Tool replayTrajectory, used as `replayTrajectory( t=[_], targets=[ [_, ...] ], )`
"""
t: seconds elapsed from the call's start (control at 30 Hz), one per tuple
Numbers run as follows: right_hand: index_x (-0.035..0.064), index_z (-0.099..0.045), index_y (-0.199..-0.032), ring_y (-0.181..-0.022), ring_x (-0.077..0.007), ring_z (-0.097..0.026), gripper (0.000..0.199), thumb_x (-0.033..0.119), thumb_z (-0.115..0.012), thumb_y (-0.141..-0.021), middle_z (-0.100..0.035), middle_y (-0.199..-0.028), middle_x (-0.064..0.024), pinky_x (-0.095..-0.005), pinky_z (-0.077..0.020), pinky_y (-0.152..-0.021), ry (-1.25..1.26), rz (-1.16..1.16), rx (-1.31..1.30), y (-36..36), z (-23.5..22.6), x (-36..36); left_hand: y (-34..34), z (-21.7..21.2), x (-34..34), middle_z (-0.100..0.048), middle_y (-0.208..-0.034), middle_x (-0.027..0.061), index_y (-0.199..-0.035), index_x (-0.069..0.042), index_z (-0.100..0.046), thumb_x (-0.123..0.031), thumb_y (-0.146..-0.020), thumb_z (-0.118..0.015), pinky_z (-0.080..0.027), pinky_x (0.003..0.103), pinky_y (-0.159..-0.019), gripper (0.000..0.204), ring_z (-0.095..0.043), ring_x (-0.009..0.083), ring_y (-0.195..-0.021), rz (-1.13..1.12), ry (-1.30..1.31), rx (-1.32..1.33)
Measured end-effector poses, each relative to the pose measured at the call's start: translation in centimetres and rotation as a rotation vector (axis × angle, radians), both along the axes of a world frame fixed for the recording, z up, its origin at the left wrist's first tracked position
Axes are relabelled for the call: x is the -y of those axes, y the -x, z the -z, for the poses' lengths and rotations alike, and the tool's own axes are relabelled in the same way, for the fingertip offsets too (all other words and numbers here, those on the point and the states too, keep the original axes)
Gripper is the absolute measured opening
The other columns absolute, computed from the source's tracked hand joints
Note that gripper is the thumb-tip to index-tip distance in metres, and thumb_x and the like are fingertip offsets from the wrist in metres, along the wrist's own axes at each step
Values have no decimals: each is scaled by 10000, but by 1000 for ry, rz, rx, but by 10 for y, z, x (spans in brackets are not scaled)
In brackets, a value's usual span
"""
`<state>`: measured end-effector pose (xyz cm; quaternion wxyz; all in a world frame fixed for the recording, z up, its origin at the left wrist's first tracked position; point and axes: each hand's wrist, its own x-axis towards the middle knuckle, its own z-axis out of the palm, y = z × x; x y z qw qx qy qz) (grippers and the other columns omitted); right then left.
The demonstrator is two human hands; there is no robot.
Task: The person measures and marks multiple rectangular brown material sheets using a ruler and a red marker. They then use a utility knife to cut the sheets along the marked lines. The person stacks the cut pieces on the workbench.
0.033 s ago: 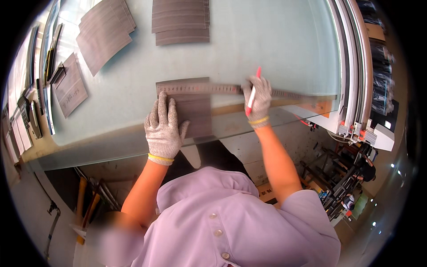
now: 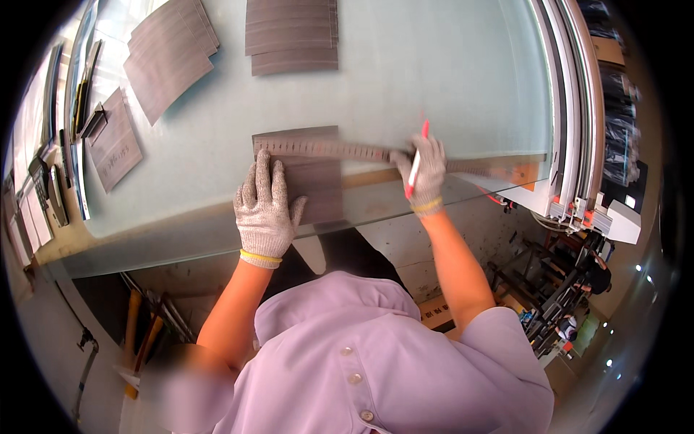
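Note:
A grey-brown rectangular sheet (image 2: 315,181) lies near the front edge of the glass-topped table (image 2: 448,79). Across its upper part runs a long steel ruler (image 2: 318,147), its right portion slanting toward me and blurred. My gloved left hand (image 2: 264,206) rests flat on the sheet, fingers stretched out and tips at the ruler's left end. My gloved right hand (image 2: 432,173) is closed around a red-and-white pen (image 2: 413,175) and is also at the ruler, to the right of the sheet; whether it pinches the ruler is unclear.
Stacked grey-brown sheets (image 2: 291,32) lie at the far middle, with more sheets (image 2: 170,54) at far left. A single marked sheet (image 2: 116,145) carries a small dark block (image 2: 92,121). Knife-like tools (image 2: 56,194) line the left side. A metal rail (image 2: 571,94) borders the right.
My right hand has shifted slightly right and toward me with the pen, and the ruler's right part has swung toward me. My left hand stays in place.

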<state>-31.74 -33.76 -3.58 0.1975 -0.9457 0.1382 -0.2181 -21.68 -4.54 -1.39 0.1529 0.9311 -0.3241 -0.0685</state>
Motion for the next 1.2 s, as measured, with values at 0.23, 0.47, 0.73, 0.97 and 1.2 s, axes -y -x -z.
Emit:
replayTrajectory(
  t=[0.23,0.47,0.73,0.97,1.2],
  targets=[
    [143,-663,-1219,-882,-350,-598,426,116,-789,-812,-593,-1046,-114,-463,-500,-820,-13,-74,-395,152,-24,-40,-6,3,6,-385,-1624,182,-1511,-27,-448,-302,-841,-779,-354,531,-1147,796,-448,418,-1393,-1,40,22],
    [65,-657,-1279,-939,-290,-627,514,-48,-754,-788,-575,-1070,-139,-394,-537,-833,-215,12,-231,68,-49,-27,-64,12,31,-469,-1561,174,-1513,-62,-471,-251,-851,-774,-369,511,-1138,753,-491,408,-1348,-20,145,181],
    [52,-730,-1152,-984,-279,-625,419,-45,-787,-748,-610,-1066,-106,-405,-540,-876,-718,108,-193,81,-38,31,19,5,-14,-541,-1448,173,-1453,-37,-564,-254,-778,-803,-429,495,-1089,749,-525,380,-1314,120,86,119],
    [107,-753,-1096,-1001,-347,-589,391,101,-821,-711,-640,-1067,-111,-456,-461,-914,-122,-66,-235,61,-30,43,21,8,-15,-551,-1436,197,-1432,-2,-574,-265,-812,-788,-447,500,-1078,708,-550,393,-1309,66,119,128],
    [116,-752,-1088,-1007,-345,-587,374,133,-818,-720,-634,-1053,-111,-457,-453,-904,-106,-90,-260,50,-32,46,20,10,-16,-565,-1434,209,-1416,5,-586,-252,-814,-791,-461,492,-1059,686,-579,403,-1284,80,145,147]
  ],
)
